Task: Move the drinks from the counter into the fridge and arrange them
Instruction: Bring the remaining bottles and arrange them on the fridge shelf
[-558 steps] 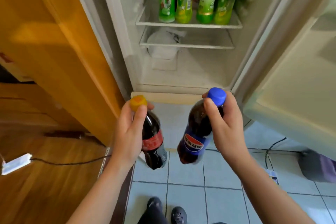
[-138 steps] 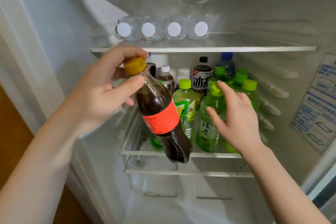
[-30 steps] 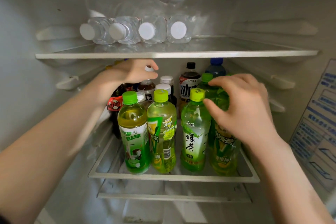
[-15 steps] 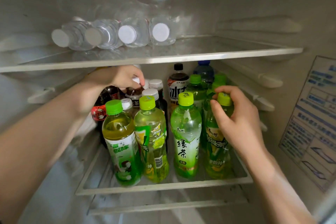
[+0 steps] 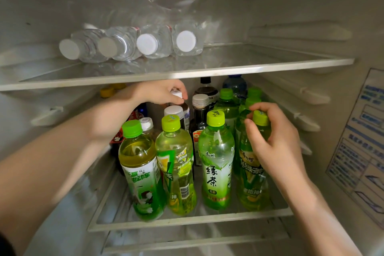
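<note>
Green tea bottle (image 5: 251,183), upright at front right of middle shelf (image 5: 187,219): right hand (image 5: 274,141) fingers curled round its neck. Left hand (image 5: 160,91) fingers pinch the white cap of a dark bottle (image 5: 185,110), back row. Three green bottles (image 5: 176,162) stand left of right fingers.

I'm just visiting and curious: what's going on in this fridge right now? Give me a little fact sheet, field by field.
Place: inside a fridge
Top shelf: four water bottles lying on their sides, white caps facing out
Middle shelf: upright drinks, four green bottles in front, dark bottles behind
Left hand: pinches the cap of a white-capped bottle at the back
Right hand: grips the neck of the rightmost front green tea bottle
</note>
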Motion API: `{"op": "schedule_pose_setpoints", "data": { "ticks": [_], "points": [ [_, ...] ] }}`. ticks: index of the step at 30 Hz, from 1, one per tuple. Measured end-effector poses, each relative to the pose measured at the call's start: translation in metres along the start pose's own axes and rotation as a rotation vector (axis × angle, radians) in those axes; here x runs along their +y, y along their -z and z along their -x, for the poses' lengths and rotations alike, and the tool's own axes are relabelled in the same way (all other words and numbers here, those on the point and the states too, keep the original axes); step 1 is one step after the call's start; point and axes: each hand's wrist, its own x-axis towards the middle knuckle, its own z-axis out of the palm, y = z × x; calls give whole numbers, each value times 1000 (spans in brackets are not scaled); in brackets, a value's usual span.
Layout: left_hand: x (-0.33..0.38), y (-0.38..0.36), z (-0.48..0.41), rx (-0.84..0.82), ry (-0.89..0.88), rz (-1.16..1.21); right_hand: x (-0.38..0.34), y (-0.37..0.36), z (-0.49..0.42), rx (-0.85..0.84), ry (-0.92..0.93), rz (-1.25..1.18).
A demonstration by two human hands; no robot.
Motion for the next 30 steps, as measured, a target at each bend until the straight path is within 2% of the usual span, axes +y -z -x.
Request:
{"op": "schedule_pose_setpoints", "data": {
  "ticks": [7, 11, 14, 19, 22, 26, 30],
  "points": [
    [1, 3, -2, -52, 70, 22, 0, 0, 0, 3, -18, -16],
    [1, 8, 0, -62, 218, 54, -1, 1, 1, 5, -18, -19],
    [0, 11, 12, 83, 237, 41, -1, 1, 2, 6, -25, -22],
    [2, 8, 72, 268, 181, 312, -2, 0, 2, 13, -22, -7],
    [7, -1, 113, 478, 135, 326, -3, 1, 3, 12, -21, 12],
    [13, -20, 144, 403, 88, 278, -5, 1, 2, 19, -16, 57],
    [6, -32, 154, 358, 115, 98, -9, 1, 1, 46, -1, 132]
  ]
}}
